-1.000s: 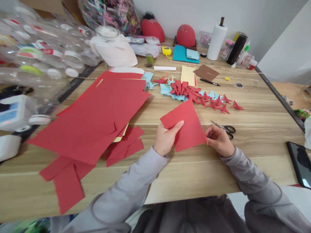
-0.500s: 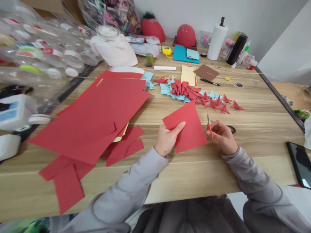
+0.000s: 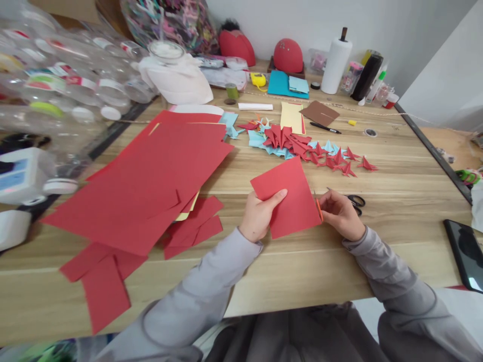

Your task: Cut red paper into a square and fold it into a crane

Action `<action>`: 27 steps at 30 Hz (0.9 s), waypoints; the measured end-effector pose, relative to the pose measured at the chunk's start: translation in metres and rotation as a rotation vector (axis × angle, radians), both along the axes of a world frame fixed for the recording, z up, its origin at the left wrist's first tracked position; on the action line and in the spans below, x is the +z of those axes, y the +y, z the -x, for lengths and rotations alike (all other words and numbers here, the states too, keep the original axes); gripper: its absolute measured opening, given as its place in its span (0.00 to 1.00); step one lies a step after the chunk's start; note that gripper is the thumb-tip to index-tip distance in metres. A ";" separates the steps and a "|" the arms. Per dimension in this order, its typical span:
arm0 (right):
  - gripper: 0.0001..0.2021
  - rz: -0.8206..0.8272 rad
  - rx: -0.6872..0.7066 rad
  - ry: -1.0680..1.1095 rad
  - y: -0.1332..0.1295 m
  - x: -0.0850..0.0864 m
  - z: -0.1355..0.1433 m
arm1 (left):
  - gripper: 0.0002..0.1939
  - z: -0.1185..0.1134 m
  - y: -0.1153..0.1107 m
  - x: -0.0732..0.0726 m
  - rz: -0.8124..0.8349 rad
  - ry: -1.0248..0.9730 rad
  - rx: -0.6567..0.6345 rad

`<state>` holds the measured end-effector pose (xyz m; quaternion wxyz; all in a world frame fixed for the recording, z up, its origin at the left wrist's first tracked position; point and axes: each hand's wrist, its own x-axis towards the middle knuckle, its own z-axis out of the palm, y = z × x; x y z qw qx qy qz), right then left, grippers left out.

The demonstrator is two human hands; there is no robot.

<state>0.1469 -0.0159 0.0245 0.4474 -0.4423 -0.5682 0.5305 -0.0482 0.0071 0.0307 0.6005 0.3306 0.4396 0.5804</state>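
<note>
A red paper square (image 3: pixel 294 201) is pinched in my left hand (image 3: pixel 260 213), thumb on top and fingers underneath. My right hand (image 3: pixel 344 216) grips small orange-handled scissors (image 3: pixel 319 209) right beside the paper's right edge; whether they touch it I cannot tell. Behind my right hand, black-handled scissors (image 3: pixel 356 202) lie on the table. Beyond the square is a cluster of folded red paper pieces (image 3: pixel 279 138) mixed with light blue ones. Large red sheets (image 3: pixel 151 176) are stacked to the left, with smaller red strips (image 3: pixel 107 291) near them.
Clear plastic bottles (image 3: pixel 79 88) crowd the left side. A phone (image 3: pixel 466 254) lies at the right edge. Farther back are a black pen (image 3: pixel 325 127), brown paper (image 3: pixel 320 113), a yellow tape measure (image 3: pixel 258 79), a white roll (image 3: pixel 336 65) and a black bottle (image 3: pixel 367 78).
The orange scissors have turned and come to the paper's right edge. My right hand has shifted slightly left, showing more of the black-handled scissors. My left hand still holds the red square.
</note>
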 end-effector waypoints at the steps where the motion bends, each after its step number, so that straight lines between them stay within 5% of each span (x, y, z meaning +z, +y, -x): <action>1: 0.15 0.002 0.016 -0.007 -0.001 -0.001 0.001 | 0.17 0.000 0.000 -0.001 -0.014 0.030 -0.001; 27: 0.17 0.108 0.088 0.186 -0.001 0.006 0.004 | 0.17 0.000 -0.005 -0.008 -0.046 0.159 -0.075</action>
